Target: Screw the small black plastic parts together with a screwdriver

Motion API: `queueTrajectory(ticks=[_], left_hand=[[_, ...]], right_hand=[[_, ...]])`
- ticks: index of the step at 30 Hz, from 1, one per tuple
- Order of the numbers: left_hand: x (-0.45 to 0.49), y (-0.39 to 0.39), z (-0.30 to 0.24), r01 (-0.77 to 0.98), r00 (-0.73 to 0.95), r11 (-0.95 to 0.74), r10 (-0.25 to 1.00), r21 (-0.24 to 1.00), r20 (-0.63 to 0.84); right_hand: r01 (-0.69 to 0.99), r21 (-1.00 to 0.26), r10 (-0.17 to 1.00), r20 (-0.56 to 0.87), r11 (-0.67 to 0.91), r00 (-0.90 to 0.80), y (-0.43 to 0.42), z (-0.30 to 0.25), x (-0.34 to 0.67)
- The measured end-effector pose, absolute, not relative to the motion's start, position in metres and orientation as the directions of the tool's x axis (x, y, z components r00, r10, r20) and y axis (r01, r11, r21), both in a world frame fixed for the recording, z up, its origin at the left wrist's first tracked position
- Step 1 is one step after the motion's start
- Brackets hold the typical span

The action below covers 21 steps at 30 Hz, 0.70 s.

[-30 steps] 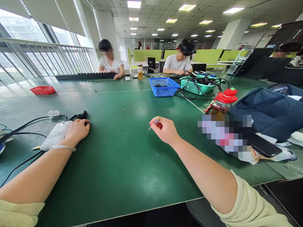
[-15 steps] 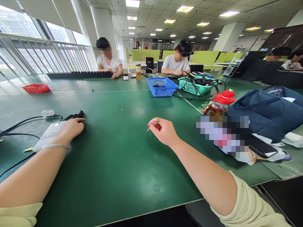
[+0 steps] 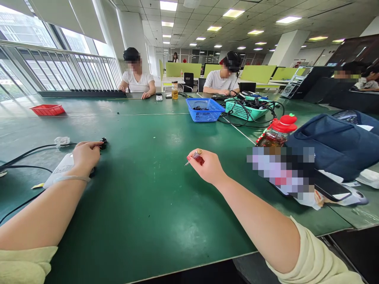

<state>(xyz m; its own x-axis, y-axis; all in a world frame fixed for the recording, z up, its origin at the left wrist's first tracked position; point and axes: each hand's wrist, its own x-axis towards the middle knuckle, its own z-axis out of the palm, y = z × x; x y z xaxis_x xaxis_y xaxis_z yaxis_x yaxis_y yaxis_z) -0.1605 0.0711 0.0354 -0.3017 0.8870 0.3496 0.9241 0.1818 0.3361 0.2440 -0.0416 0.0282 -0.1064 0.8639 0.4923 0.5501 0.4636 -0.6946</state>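
My left hand [image 3: 87, 155] reaches over the left part of the green table. Thumb and forefinger close together at a small black part [image 3: 103, 142], whose exact kind is too small to make out. Under my left wrist lies a white flat device [image 3: 60, 169], partly covered by my hand and forearm. In my right hand [image 3: 207, 165] is a screwdriver [image 3: 197, 156] with a translucent reddish handle, wrapped by my fingers. Its thin tip points down and left, just above the middle of the table.
Black cables [image 3: 26, 152] and a crumpled white wad [image 3: 62, 141] lie at left. Farther back are a red tray [image 3: 47, 110], a blue basket [image 3: 205, 115] and a green basket [image 3: 241, 112] with cables. A red-lidded bottle [image 3: 275, 134] and navy bag [image 3: 334, 144] stand right. Two people sit opposite.
My left hand has shifted slightly back and drawn its fingers in at the small black part. My right hand keeps its hold on the screwdriver. The view has shifted a little.
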Motion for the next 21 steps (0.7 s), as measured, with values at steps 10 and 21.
queueTrajectory(ticks=[10,21], left_hand=[[-0.153,0.064,0.036,0.916,-0.308,0.255,0.942,0.31,0.132],[-0.15,0.079,0.04,0.941,-0.228,0.16,0.951,0.298,0.21]], right_hand=[[0.547,-0.696,0.866,0.486,0.465,-0.118,-0.044,0.03,0.243],[0.542,-0.698,0.866,0.486,0.467,-0.121,-0.042,0.028,0.244]])
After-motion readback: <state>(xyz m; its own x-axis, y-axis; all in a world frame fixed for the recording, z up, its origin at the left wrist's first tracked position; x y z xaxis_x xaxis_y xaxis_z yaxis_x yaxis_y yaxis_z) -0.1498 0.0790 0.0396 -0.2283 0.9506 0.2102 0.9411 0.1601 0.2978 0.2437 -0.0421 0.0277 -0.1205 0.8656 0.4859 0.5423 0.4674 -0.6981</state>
